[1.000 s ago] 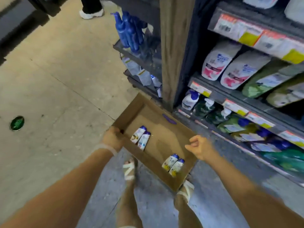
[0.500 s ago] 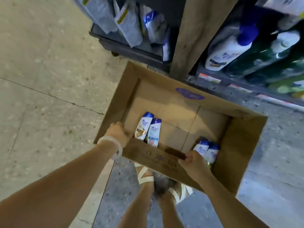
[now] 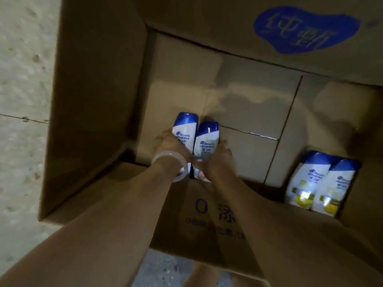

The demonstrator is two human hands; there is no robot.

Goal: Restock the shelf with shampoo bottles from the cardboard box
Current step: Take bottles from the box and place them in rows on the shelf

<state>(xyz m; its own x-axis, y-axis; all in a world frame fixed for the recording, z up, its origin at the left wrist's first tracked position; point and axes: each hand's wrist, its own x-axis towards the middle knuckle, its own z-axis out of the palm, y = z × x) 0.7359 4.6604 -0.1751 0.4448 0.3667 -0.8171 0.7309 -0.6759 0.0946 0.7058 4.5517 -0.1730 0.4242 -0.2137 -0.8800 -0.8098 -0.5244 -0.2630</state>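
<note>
The open cardboard box [image 3: 95,104] fills the view from above. Two white shampoo bottles with blue caps lie side by side on its floor near the left. My left hand [image 3: 169,145], with a pale bangle on the wrist, grips the left bottle [image 3: 184,129]. My right hand [image 3: 220,157] grips the right bottle [image 3: 207,139] from its right side. Two more bottles with yellow-green labels [image 3: 319,183] lie in the box's right near corner. The shelf is out of view.
A blue logo patch [image 3: 306,27] marks the box's far flap. Speckled stone floor [image 3: 20,79] runs along the left of the box. The near flap with blue print [image 3: 215,216] lies under my forearms. My feet show at the bottom edge.
Both hands left the box's near rim and reached down inside onto the two left bottles. My head dropped much closer to the box, and the shelf went out of view.
</note>
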